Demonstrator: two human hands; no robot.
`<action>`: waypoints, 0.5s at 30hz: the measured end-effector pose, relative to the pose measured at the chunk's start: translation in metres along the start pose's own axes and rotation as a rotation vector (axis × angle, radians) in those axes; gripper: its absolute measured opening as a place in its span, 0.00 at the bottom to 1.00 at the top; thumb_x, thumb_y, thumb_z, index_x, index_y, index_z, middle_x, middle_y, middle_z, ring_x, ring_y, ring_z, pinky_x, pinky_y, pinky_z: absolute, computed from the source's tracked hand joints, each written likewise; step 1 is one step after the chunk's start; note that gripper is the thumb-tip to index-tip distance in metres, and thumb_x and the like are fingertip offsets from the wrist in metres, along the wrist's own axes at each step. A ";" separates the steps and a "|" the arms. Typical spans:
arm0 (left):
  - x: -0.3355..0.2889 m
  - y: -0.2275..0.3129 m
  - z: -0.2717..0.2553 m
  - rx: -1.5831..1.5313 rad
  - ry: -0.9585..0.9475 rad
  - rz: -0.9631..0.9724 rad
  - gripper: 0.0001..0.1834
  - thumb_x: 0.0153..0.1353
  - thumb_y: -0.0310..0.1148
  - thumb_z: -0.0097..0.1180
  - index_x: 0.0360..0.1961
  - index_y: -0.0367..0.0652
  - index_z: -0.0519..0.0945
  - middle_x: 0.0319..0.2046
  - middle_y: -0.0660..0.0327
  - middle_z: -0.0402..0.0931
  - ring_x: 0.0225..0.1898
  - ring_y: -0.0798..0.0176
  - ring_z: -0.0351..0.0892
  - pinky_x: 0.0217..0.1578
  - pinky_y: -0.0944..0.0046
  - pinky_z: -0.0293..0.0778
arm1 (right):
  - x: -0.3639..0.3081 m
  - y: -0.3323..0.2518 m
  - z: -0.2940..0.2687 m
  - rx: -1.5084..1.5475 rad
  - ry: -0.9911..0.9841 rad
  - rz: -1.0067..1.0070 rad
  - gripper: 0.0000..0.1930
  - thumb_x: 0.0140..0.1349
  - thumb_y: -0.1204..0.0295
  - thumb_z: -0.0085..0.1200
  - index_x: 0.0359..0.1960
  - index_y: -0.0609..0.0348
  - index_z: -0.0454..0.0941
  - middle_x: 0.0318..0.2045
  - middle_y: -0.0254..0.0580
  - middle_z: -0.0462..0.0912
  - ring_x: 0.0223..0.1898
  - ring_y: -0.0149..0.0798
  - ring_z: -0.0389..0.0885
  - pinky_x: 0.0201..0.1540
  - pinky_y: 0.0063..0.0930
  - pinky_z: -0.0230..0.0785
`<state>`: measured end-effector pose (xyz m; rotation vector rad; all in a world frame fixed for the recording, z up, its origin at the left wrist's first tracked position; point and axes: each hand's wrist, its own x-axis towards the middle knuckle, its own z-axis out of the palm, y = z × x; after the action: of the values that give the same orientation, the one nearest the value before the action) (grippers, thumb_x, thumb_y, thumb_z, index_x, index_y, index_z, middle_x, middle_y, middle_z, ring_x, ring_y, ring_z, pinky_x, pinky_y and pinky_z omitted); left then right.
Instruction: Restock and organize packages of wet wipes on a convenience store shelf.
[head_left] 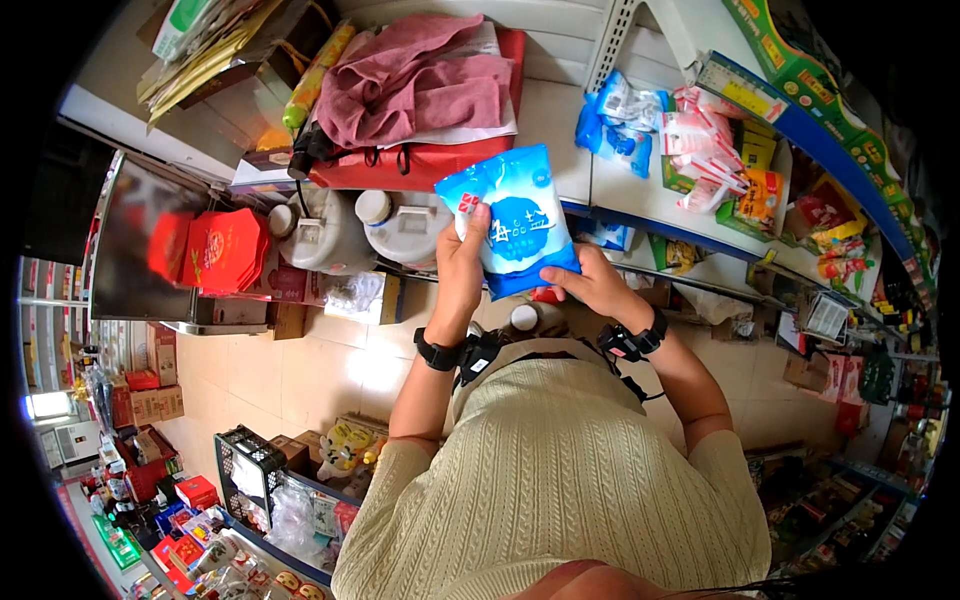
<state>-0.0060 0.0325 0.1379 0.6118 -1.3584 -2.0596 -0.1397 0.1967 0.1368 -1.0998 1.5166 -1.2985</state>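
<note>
Between my two hands is a soft blue-and-white plastic packet (520, 205), tilted a little, its printed front facing up. My left hand (461, 262) grips its left side, with the thumb lying over the front. At the lower right corner, my right hand (597, 287) pinches the packet, thumb on top. Fingers behind the packet are hidden. More blue-and-white packets (628, 115) lie in a loose pile on the shelf to the right.
A pink cloth (415, 85) covers papers on a red box (400, 172) ahead. Two white jugs (405, 228) stand below the shelf (550, 115). Pink-and-white packets (700, 150) fill the right shelf. A black crate (245, 465) is behind on the left.
</note>
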 end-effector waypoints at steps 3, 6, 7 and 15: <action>0.002 0.001 0.002 -0.088 0.042 -0.051 0.14 0.72 0.41 0.52 0.37 0.41 0.80 0.33 0.71 0.78 0.35 0.79 0.72 0.36 0.75 0.68 | 0.000 -0.001 0.001 0.067 -0.037 0.032 0.13 0.67 0.64 0.58 0.35 0.64 0.78 0.27 0.37 0.83 0.24 0.25 0.76 0.30 0.21 0.69; 0.004 0.002 0.006 -0.071 0.091 0.091 0.15 0.73 0.43 0.50 0.41 0.42 0.79 0.35 0.69 0.80 0.34 0.77 0.75 0.35 0.74 0.71 | -0.004 -0.001 0.001 0.103 -0.037 0.048 0.16 0.68 0.61 0.58 0.33 0.64 0.78 0.23 0.38 0.82 0.25 0.27 0.80 0.29 0.22 0.70; 0.004 0.002 0.006 -0.080 0.083 0.172 0.15 0.73 0.43 0.50 0.42 0.43 0.79 0.35 0.68 0.80 0.32 0.77 0.76 0.35 0.73 0.73 | -0.005 0.001 0.001 0.124 -0.043 0.039 0.17 0.68 0.59 0.58 0.32 0.64 0.77 0.20 0.39 0.81 0.25 0.28 0.82 0.29 0.23 0.70; 0.004 0.001 0.002 0.037 0.122 0.179 0.19 0.73 0.47 0.48 0.37 0.43 0.79 0.33 0.70 0.78 0.32 0.79 0.72 0.32 0.76 0.66 | -0.004 0.011 0.001 0.124 -0.075 0.024 0.17 0.68 0.60 0.57 0.34 0.63 0.75 0.19 0.37 0.79 0.28 0.31 0.85 0.31 0.24 0.71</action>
<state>-0.0096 0.0310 0.1394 0.5983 -1.3328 -1.8295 -0.1387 0.2015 0.1263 -1.0362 1.3717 -1.3026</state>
